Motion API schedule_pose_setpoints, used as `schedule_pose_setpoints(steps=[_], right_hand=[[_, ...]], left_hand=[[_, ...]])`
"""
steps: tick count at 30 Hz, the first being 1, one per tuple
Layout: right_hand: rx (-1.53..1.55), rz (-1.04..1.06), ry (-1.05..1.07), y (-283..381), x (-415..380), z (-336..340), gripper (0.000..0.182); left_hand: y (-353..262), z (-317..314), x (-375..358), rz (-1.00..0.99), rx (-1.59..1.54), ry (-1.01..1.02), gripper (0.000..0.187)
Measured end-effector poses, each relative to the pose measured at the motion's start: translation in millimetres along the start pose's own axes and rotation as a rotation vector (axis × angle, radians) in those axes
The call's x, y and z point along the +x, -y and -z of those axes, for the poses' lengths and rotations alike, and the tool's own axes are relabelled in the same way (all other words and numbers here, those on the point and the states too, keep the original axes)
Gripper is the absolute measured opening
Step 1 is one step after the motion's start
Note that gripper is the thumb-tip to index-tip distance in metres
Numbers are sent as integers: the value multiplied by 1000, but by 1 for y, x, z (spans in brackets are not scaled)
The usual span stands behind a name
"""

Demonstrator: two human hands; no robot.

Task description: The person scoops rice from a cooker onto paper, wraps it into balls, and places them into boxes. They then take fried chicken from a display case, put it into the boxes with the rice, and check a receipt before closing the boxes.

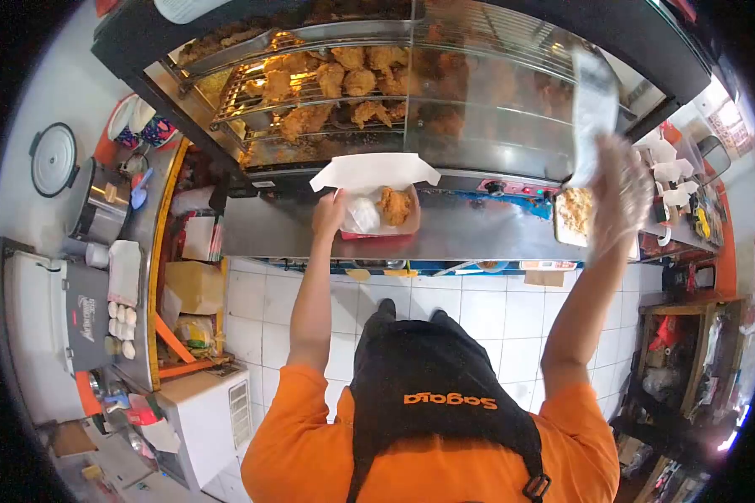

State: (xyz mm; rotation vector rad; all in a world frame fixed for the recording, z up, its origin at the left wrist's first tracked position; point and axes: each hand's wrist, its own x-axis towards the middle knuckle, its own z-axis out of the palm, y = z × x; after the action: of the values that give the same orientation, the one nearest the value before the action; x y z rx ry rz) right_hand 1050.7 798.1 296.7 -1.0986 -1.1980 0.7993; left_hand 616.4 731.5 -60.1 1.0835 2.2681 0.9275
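Observation:
My left hand (pixel 330 215) is closed on the left edge of an open paper food box (pixel 377 237) on the steel counter. Inside the box, a white wrapped bundle (pixel 361 215) sits beside a piece of fried chicken (pixel 394 205). My right hand (pixel 622 180), in a clear plastic glove, is raised at the counter's right end and smeared by motion. A broad, flat, silvery thing (pixel 596 105) overlaps its fingers; I cannot tell whether the hand grips it. Below and left of that hand lies a pale board (pixel 573 214) strewn with brown crumbs.
A glass display warmer (pixel 495 101) with fried chicken (pixel 359 81) on racks stands behind the counter (pixel 268 226). On the left side table are a steel pot (pixel 102 203) and several eggs (pixel 122 327). Shelves (pixel 675 369) stand at right, above a tiled floor (pixel 264 293).

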Motion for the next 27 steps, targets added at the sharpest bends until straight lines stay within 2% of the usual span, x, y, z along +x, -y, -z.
schedule_pose_setpoints(steps=[3, 4, 7, 10, 11, 12, 14, 16, 17, 20, 23, 25, 26, 27], right_hand=[[-19, -316, 6, -24, -44, 6, 14], [46, -357, 13, -39, -52, 7, 13], [209, -478, 57, -73, -74, 1, 12], [177, -461, 139, -84, -90, -8, 16], [206, -518, 196, -83, -94, -10, 17], [215, -476, 284, -83, -97, -12, 17], [219, -426, 428, -81, -102, -20, 18], [212, -402, 519, -75, -107, -31, 19], [182, -390, 569, -71, -111, -38, 19], [146, -349, 663, -63, -118, -60, 20], [228, -393, 664, -61, -129, -83, 22], [266, -464, 663, -66, -126, -99, 26], [158, -305, 649, -84, -124, -111, 30], [-4, -272, 669, -104, -124, -126, 29]], left_hand=[[-12, -15, -18, -10, -80, -44, 45], [-18, -10, -29, -17, -115, -76, 44], [-37, 20, -57, 157, -89, -46, 40], [-63, 31, -105, 25, -465, -113, 39], [-111, 51, -136, 37, -636, 43, 39], [-169, 69, -168, 53, -801, 194, 40], [-217, 77, -196, -60, -1093, 395, 43], [-255, 75, -210, -106, -1167, 385, 40], [-260, 76, -212, -133, -1210, 389, 39], [-253, 85, -200, -217, -939, 325, 35], [-235, 102, -181, -114, -1100, 369, 33], [-220, 119, -168, -133, -1204, 396, 34], [-212, 131, -160, -143, -1256, 406, 34], [-205, 143, -153, -140, -1278, 420, 34]])
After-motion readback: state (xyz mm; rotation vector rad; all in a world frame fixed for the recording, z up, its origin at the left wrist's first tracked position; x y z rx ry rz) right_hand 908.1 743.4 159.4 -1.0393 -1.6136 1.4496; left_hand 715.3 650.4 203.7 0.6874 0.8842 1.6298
